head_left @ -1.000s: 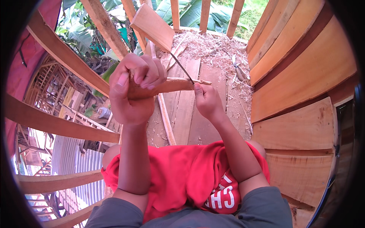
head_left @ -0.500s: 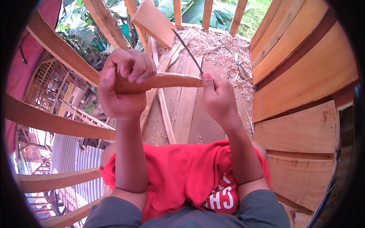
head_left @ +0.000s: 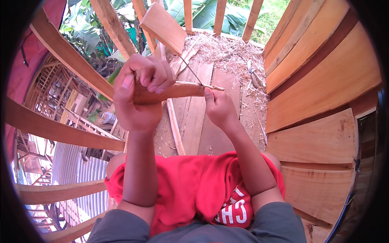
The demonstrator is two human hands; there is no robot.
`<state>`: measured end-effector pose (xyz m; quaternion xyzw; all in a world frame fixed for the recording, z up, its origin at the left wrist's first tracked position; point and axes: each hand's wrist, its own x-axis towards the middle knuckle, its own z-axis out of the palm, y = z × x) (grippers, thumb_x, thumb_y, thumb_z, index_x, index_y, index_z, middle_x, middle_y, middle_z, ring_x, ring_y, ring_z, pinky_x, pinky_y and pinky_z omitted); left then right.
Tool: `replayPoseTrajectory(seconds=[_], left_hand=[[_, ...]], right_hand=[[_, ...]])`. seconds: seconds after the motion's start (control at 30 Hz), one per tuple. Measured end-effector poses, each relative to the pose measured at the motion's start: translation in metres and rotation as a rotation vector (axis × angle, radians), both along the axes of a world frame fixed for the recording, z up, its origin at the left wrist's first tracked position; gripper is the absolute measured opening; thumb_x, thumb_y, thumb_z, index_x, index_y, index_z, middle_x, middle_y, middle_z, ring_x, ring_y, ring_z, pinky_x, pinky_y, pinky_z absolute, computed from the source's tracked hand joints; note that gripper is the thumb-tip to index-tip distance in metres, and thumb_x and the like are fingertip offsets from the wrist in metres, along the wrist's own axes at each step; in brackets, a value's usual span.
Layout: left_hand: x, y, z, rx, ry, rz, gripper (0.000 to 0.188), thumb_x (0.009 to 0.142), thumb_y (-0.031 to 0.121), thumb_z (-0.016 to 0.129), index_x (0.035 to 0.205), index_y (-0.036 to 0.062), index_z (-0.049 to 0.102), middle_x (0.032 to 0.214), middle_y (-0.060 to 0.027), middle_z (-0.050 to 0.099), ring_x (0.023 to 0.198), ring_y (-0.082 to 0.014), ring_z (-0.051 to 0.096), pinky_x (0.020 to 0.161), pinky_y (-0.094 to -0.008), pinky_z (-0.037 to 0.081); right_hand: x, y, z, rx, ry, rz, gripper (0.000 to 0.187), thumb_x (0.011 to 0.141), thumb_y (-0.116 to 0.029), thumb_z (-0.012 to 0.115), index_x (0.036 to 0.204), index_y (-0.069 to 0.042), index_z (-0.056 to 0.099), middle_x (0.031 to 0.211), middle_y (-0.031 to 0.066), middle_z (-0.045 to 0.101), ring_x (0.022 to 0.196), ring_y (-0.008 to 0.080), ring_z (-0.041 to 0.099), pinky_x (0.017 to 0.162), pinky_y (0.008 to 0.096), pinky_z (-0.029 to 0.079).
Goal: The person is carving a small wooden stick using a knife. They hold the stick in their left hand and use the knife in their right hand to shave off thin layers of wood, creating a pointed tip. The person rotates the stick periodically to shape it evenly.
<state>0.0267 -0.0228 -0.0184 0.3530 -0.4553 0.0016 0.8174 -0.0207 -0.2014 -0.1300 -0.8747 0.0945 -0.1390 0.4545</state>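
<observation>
My left hand (head_left: 144, 91) is closed round the thick end of a brown, roughly shaped piece of wood (head_left: 180, 90), which lies nearly level in front of me. At the wood's thinner right end is my right hand (head_left: 219, 106), its fingers closed and thumb up. From that fist a thin dark knife blade (head_left: 191, 71) slants away to the upper left, seen almost edge-on, its handle hidden in my fingers. The blade's base meets the wood's far edge. A pale strip of wood (head_left: 214, 87) sticks out past my right thumb.
Curly shavings (head_left: 227, 50) cover the far plank floor (head_left: 193, 121). A board (head_left: 164, 27) leans at the far side beside a long wooden strip (head_left: 175, 127). Wooden slats (head_left: 60, 125) rise on my left; a plank wall (head_left: 324, 101) stands on my right. Red cloth (head_left: 182, 178) covers my lap.
My right hand and the knife have moved left and toward me along the wood. My left hand has shifted slightly right with the wood. The pale strip now shows past my right thumb.
</observation>
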Motion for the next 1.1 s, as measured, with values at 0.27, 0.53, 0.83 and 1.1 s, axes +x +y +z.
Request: replayPoseTrajectory(seconds=[0.27, 0.53, 0.83, 1.1], left_hand=[[0.0, -0.01, -0.001, -0.1, -0.08, 0.412, 0.029, 0.095, 0.027, 0.045, 0.097, -0.0015, 0.052, 0.085, -0.0128, 0.053, 0.083, -0.0237, 0.054, 0.079, -0.0352, 0.045], [0.005, -0.015, -0.007, -0.183, -0.158, 0.403, 0.024, 0.094, 0.022, 0.044, 0.101, -0.0003, 0.05, 0.091, -0.0121, 0.051, 0.083, -0.0206, 0.05, 0.079, -0.0345, 0.042], [0.006, -0.007, -0.006, -0.144, -0.125, 0.398, 0.025, 0.093, 0.024, 0.043, 0.093, 0.0002, 0.049, 0.09, -0.0117, 0.049, 0.078, -0.0183, 0.045, 0.078, -0.0348, 0.042], [-0.005, -0.01, 0.0, -0.02, -0.141, 0.358, 0.018, 0.09, 0.023, 0.043, 0.09, 0.0061, 0.047, 0.089, -0.008, 0.043, 0.081, -0.0193, 0.041, 0.076, -0.0369, 0.038]], right_hand=[[-0.02, 0.007, 0.045, -0.071, 0.094, 0.017, 0.046, 0.1, -0.035, 0.045, 0.076, -0.001, 0.065, 0.064, 0.0218, 0.061, 0.065, 0.0417, 0.062, 0.062, 0.0492, 0.046], [-0.007, -0.001, 0.022, -0.051, 0.034, -0.023, 0.046, 0.1, -0.035, 0.046, 0.074, -0.002, 0.064, 0.063, 0.0213, 0.061, 0.066, 0.0428, 0.062, 0.062, 0.0498, 0.047], [-0.009, 0.003, 0.03, -0.103, 0.089, -0.02, 0.046, 0.1, -0.037, 0.046, 0.077, -0.002, 0.064, 0.062, 0.0208, 0.061, 0.065, 0.0441, 0.061, 0.064, 0.0519, 0.047], [-0.014, 0.005, 0.033, -0.307, 0.106, -0.09, 0.041, 0.1, -0.035, 0.045, 0.086, -0.004, 0.069, 0.067, 0.0198, 0.062, 0.068, 0.0406, 0.064, 0.062, 0.0509, 0.047]])
